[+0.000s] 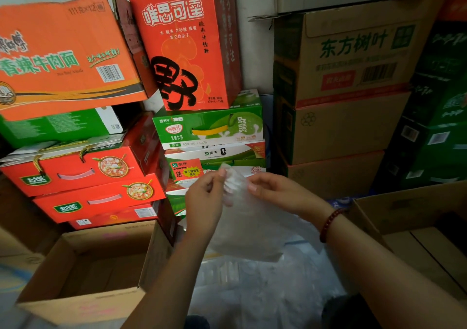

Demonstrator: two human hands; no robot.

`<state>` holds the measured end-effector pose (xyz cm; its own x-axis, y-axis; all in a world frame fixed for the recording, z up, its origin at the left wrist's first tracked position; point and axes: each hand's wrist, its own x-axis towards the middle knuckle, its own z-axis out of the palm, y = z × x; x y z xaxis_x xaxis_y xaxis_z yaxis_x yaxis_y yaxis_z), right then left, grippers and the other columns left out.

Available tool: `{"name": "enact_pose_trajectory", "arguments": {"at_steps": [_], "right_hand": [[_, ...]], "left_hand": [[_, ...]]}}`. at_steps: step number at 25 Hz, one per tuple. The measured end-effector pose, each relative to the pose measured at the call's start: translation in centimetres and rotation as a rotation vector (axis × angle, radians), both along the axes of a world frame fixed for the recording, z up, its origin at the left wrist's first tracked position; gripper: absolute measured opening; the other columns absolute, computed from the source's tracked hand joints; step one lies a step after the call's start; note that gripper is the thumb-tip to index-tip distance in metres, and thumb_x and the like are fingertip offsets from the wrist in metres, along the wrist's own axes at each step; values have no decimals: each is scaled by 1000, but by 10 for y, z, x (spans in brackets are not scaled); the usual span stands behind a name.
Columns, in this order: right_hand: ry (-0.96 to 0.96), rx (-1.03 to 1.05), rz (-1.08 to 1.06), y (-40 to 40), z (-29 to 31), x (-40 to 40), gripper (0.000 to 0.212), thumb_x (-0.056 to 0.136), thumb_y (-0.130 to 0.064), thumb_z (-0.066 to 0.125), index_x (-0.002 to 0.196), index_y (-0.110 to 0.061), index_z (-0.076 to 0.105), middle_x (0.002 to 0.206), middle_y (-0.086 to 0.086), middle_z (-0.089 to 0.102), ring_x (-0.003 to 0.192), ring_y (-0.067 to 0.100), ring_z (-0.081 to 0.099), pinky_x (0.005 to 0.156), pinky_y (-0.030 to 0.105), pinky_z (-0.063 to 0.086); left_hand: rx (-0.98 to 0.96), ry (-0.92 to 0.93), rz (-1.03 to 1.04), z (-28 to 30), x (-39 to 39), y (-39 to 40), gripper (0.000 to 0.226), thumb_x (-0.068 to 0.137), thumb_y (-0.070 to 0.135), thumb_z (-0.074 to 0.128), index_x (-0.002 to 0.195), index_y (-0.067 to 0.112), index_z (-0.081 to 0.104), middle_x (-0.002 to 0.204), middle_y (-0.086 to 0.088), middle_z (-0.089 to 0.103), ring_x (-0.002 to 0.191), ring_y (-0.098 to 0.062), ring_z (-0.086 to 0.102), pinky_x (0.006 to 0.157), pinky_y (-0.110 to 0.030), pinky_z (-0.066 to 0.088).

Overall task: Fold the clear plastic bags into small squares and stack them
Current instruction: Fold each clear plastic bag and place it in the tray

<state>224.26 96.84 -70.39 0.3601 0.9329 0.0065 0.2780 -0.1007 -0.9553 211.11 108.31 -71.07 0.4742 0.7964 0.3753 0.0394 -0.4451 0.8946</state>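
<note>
A: Quick pass. Where's the bag?
B: One clear plastic bag [249,223] is held up in the air, mid-frame, in front of the stacked drink cartons [212,136]. Its top edge is bunched between both hands and the rest hangs down loose.
A: Grip state?
B: Left hand [204,197] pinches the upper left edge with its fingertips. Right hand [274,189] pinches the upper right part, fingers curled onto the plastic. Both grasping the bag, neither released.
A: Why hold it up like that?
B: My guess: letting it hang so it straightens out before a fold. The top looks partly turned over, but the plastic is too see-through to be sure.
A: Any stack yet?
B: More clear plastic [252,285] lies low in the frame, under the arms. Can't tell folded from unfolded there.
A: Anything else?
B: Open cardboard box [83,273] on the left, another box [417,230] on the right, a bead bracelet [328,223] on the right wrist.
</note>
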Motion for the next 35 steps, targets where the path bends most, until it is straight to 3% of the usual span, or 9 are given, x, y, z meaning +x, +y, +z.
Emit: {"name": "enact_pose_trajectory", "arguments": {"at_steps": [3, 6, 12, 17, 22, 26, 29, 32, 35], "right_hand": [[-138, 11, -75, 4, -5, -7, 20, 96, -33, 52, 87, -16, 59, 70, -2, 62, 62, 10, 59, 63, 26, 50], [-446, -22, -217, 4, -9, -7, 28, 97, -34, 50, 71, -23, 50, 63, -8, 52, 56, 7, 47, 55, 25, 37], [-559, -23, -432, -8, -3, 21, 26, 97, -35, 48, 82, -16, 57, 65, 1, 60, 58, 19, 56, 60, 39, 51], [-662, -132, -461, -16, -3, 31, 26, 97, -37, 45, 94, -17, 60, 73, 0, 63, 66, 18, 60, 66, 39, 55], [-245, -3, -107, -8, -1, 16, 32, 91, -41, 56, 117, -24, 62, 105, -14, 65, 97, -1, 60, 84, 23, 50], [-32, 15, -31, -8, 2, 16, 20, 81, -31, 71, 85, -12, 68, 75, 3, 65, 68, 18, 60, 69, 28, 48], [69, 34, -141, -15, 3, 29, 38, 72, -40, 72, 84, -5, 66, 82, 19, 60, 74, 29, 53, 73, 43, 45], [99, 31, -221, -21, 4, 38, 21, 83, -28, 68, 81, -7, 66, 72, 14, 60, 64, 26, 52, 66, 35, 47], [165, 46, -330, -17, 2, 37, 17, 89, -21, 64, 76, -11, 64, 62, 3, 62, 58, 23, 54, 56, 30, 50]], "left_hand": [[27, 32, -28, -1, 6, -13, 27, 97, 22, 53, 72, 19, 64, 51, -1, 59, 45, -2, 56, 51, -11, 39], [22, -4, 111, -2, 6, -3, 36, 98, 26, 51, 63, 22, 58, 53, -2, 58, 50, -5, 53, 54, -19, 40], [-142, -132, 274, -1, -4, 21, 30, 101, 30, 44, 90, 11, 66, 57, -2, 58, 33, -5, 45, 41, -14, 38], [-93, -147, 247, 7, -16, 26, 30, 101, 31, 43, 91, 14, 65, 61, -3, 61, 36, -5, 48, 43, -10, 38], [-27, -104, 18, 9, -7, 11, 25, 99, 24, 48, 84, 24, 67, 55, -3, 62, 35, -8, 47, 46, -17, 42], [4, -12, -75, 13, -8, 9, 24, 97, 25, 52, 79, 18, 67, 58, -13, 64, 38, -10, 52, 49, -12, 40], [-227, 202, -292, 14, -23, 36, 19, 79, 36, 74, 87, 19, 70, 76, -9, 71, 54, -11, 61, 57, -17, 47], [-443, 392, -481, 5, -39, 57, 42, 61, 33, 81, 98, 15, 71, 92, -7, 75, 82, -19, 69, 78, -28, 56], [-725, 97, -419, -2, -30, 55, 26, 83, 24, 64, 105, 9, 65, 87, -4, 75, 77, -16, 71, 72, -28, 58]]}}
